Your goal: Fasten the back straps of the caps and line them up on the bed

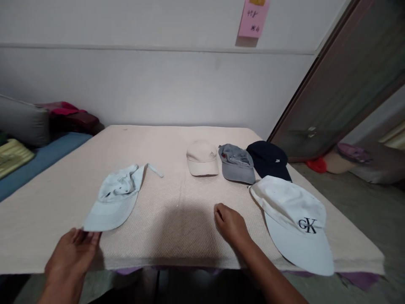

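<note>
My left hand [71, 257] lies at the table's near edge, its fingers stretched out and touching the brim of a pale blue cap [115, 198] that lies crumpled on the cloth. My right hand [230, 226] rests on the beige tablecloth [177, 211] with its fingers curled under and nothing visible in them. Just right of it lies a white cap [294, 221] with dark letters, its brim reaching over the table's front edge. Behind stand a cream cap [201, 158], a grey cap [237, 164] and a dark navy cap [268, 159] in a row.
A pink note [253, 19] hangs on the white wall behind. Cushions and bedding [28, 135] lie at the left. A glass door [348, 84] leans at the right, with clutter on the floor beyond it.
</note>
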`<state>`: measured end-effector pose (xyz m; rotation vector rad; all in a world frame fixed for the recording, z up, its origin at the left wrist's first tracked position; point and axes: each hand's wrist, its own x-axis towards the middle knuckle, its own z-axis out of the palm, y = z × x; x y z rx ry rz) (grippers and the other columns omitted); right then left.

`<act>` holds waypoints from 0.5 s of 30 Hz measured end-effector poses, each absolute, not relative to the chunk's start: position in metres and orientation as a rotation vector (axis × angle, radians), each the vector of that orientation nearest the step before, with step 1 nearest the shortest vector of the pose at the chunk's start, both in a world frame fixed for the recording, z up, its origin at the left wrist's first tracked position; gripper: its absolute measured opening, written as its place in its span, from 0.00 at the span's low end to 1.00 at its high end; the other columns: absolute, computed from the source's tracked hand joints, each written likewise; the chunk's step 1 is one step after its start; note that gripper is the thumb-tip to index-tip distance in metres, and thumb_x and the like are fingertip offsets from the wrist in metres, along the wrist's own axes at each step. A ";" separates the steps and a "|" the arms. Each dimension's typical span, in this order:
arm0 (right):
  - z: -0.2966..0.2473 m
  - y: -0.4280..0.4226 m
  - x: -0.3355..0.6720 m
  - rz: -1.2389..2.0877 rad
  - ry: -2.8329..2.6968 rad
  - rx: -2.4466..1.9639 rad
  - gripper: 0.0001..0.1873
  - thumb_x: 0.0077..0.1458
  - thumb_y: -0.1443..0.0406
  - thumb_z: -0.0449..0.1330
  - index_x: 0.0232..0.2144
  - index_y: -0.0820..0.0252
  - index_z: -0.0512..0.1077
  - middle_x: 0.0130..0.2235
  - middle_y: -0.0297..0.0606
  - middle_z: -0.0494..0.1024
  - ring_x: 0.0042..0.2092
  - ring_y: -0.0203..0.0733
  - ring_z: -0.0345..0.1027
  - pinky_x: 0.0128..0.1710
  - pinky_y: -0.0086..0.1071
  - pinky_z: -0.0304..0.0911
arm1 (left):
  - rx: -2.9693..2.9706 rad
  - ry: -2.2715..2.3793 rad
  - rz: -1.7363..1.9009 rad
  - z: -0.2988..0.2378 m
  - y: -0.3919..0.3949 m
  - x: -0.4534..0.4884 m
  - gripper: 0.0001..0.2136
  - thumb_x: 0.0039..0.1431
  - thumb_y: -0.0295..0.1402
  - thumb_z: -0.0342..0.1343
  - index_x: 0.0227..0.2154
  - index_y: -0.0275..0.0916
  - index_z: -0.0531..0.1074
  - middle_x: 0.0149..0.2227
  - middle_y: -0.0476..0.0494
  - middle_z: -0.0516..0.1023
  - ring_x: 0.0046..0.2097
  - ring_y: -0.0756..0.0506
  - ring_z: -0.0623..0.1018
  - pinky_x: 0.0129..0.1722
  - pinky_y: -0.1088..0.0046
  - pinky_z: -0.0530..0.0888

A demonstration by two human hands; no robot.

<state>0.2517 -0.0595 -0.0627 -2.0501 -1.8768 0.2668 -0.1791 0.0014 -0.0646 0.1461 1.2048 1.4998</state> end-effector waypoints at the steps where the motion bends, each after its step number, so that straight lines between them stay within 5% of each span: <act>1: -0.063 -0.059 0.250 0.266 -1.874 -2.046 0.08 0.58 0.68 0.49 0.28 0.59 0.64 0.29 0.36 0.73 0.29 0.36 0.62 0.27 0.31 0.40 | 0.108 1.225 1.561 -0.060 0.002 -0.167 0.09 0.59 0.24 0.43 0.31 0.44 0.67 0.22 0.53 0.75 0.22 0.50 0.76 0.22 0.78 0.77; 7: -0.065 -0.054 0.244 0.416 -1.749 -1.957 0.08 0.56 0.67 0.51 0.26 0.60 0.66 0.26 0.34 0.71 0.27 0.35 0.60 0.27 0.30 0.42 | 0.136 0.911 1.474 -0.025 -0.014 -0.081 0.21 0.52 0.14 0.46 0.46 0.37 0.71 0.34 0.43 0.81 0.33 0.48 0.81 0.33 0.76 0.79; 11: -0.066 -0.049 0.243 0.870 -1.455 -1.640 0.12 0.55 0.60 0.54 0.25 0.60 0.69 0.24 0.33 0.70 0.28 0.36 0.62 0.28 0.29 0.50 | 0.228 0.858 1.347 -0.025 -0.040 -0.030 0.25 0.51 0.15 0.50 0.52 0.39 0.68 0.38 0.41 0.81 0.39 0.44 0.80 0.41 0.71 0.78; 15: -0.059 -0.048 0.239 1.375 -0.954 -1.159 0.20 0.53 0.50 0.56 0.36 0.61 0.72 0.35 0.42 0.77 0.36 0.42 0.70 0.35 0.33 0.60 | 0.346 0.796 1.105 -0.038 -0.064 0.003 0.26 0.50 0.20 0.57 0.54 0.38 0.66 0.41 0.40 0.81 0.44 0.41 0.79 0.43 0.70 0.76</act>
